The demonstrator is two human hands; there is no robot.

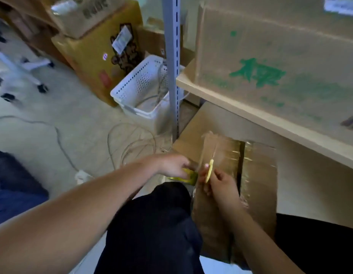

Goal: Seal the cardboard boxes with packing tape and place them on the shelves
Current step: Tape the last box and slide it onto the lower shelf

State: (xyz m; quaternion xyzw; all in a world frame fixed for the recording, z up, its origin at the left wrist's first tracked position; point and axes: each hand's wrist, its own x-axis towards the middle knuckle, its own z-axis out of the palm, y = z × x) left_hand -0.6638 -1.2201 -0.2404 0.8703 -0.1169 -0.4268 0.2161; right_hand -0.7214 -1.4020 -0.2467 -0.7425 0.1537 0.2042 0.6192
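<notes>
Your dark-trousered knees (152, 230) fill the bottom of the view, with the box (256, 175) wedged between them, its flaps closed and glossy tape over the seam. Above it, a big carton (270, 56) with green print sits on the shelf (250, 113), beside the grey upright (172, 66). Left of the upright, a white basket (140, 89) stands on the floor with cables in it, and a yellow carton (96, 56) stands behind it. More cable (132, 143) loops over the floor near the box.

Your left hand (173, 167) curls its grip round the tape roll (188, 176) at the box's left edge. Your right hand (221, 186) pinches yellow-handled scissors (210, 169), blades pointing up over the taped flap, just beside the roll. Blur hides whether the blades touch the tape.
</notes>
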